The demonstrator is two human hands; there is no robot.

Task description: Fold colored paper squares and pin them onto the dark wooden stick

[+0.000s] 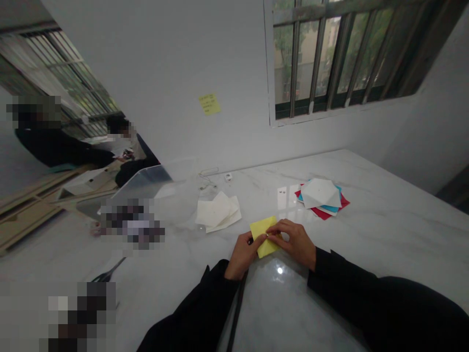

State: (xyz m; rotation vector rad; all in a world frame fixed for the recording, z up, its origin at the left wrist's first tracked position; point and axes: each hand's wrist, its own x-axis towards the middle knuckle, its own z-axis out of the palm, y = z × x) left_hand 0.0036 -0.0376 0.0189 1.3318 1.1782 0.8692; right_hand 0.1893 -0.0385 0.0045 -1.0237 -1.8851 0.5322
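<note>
Head view: left hand [243,255] and right hand [297,241] both pinch the yellow paper [261,228] between thumbs and fingers over the table [388,225]

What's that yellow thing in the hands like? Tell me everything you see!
The yellow piece looks like thin paper, bright and roughly square, tilted a little. The left grip holds its left side; the right grip pinches it near the middle. Between them is a pale spot, too small to make out. I can't tell whether the paper touches the white table.
</note>
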